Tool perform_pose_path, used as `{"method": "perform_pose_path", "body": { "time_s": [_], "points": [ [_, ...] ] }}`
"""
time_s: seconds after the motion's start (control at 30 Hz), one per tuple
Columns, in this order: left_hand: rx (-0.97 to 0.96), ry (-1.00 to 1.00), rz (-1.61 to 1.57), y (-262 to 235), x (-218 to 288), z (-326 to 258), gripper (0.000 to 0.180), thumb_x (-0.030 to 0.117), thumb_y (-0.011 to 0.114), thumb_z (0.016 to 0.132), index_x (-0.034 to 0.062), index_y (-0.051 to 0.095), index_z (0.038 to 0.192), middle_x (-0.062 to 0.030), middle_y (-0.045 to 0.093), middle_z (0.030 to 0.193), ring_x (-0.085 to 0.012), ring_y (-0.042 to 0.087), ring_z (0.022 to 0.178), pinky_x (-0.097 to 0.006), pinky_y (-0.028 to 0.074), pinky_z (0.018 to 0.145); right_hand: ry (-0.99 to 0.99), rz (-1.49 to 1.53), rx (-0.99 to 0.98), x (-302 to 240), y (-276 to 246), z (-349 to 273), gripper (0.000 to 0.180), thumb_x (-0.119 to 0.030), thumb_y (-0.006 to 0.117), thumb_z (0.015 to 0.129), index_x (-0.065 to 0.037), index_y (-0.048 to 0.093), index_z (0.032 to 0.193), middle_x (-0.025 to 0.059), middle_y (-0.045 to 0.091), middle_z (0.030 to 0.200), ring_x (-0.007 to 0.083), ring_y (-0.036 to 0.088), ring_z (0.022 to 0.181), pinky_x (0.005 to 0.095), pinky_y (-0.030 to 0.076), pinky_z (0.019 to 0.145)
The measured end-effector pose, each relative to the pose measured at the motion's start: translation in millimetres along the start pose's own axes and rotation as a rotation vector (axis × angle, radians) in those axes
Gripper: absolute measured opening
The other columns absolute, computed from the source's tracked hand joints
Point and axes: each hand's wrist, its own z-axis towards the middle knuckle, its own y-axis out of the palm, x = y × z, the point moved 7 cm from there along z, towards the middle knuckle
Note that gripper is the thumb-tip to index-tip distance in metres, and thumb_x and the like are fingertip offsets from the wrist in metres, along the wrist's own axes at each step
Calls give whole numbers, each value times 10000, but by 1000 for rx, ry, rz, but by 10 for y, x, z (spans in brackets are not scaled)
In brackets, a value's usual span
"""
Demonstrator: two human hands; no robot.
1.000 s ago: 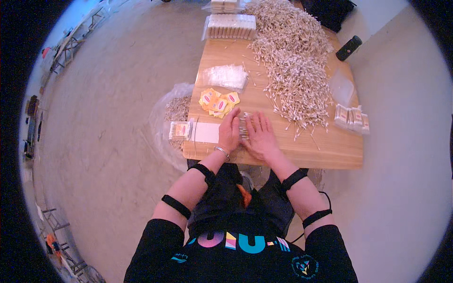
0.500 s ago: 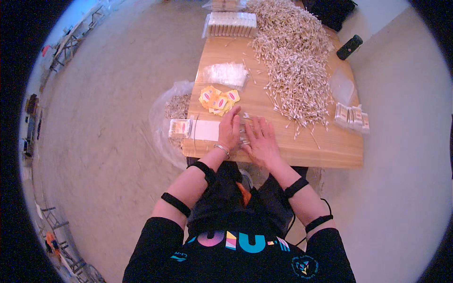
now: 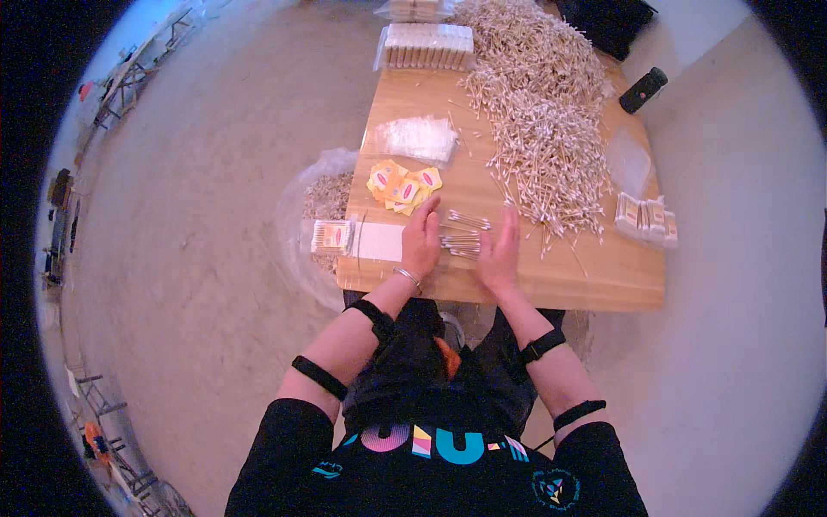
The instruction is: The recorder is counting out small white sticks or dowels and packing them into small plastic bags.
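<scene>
A small row of cotton swabs [image 3: 462,234] lies on the wooden table between my two hands, sticks roughly sideways. My left hand [image 3: 420,239] stands on its edge at the swabs' left ends, fingers stretched out. On the other side my right hand [image 3: 500,254], also upright with fingers extended, meets or nearly meets their right ends; exact contact is hard to see. Left of my left hand lies a flat white piece [image 3: 379,241], and beyond it a small filled pack of swabs [image 3: 331,236] at the table's left edge. Yellow printed cards [image 3: 403,185] lie heaped just past my left fingertips.
A large heap of loose swabs [image 3: 551,129] covers the table's far right. Clear plastic bags [image 3: 416,138] lie behind the cards. Bundled packs [image 3: 426,46] stand at the far left, more packs [image 3: 646,220] at the right edge, near a black cylinder [image 3: 643,90]. A plastic sack [image 3: 297,215] sits beside the table.
My right hand has lifted from lying flat over the swabs and turned on its edge, shifting right. More of the swabs now show between my hands. The left hand stays nearly in place.
</scene>
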Motion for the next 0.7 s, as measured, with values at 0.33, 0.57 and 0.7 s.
{"method": "perform_pose_path", "body": {
  "time_s": [0.33,0.57,0.7],
  "points": [
    [-43,-167,-258,163,-58,-76,425,235,341,972,-18,398,1308,-164,458,1314,-234,421,1232,-314,299,1033,71,386,33,-89,255,9,549,-99,465,832,51,287,1329,247,248,1416,359,215,1336,425,152,1104],
    [18,-149,-302,54,-99,-91,462,270,337,980,-50,377,1310,-173,439,1324,-239,413,1234,-317,297,1037,-45,-67,-223,-221,330,178,389,-34,483,795,-16,474,1183,171,517,1129,329,432,1121,429,221,1061],
    [34,-154,-381,67,-137,-72,465,275,337,980,-54,379,1306,-176,446,1313,-242,410,1235,-320,297,1038,-121,120,-232,-268,337,127,364,-43,480,806,-22,488,1169,159,530,1091,326,450,1086,420,237,1051]
  ]
}}
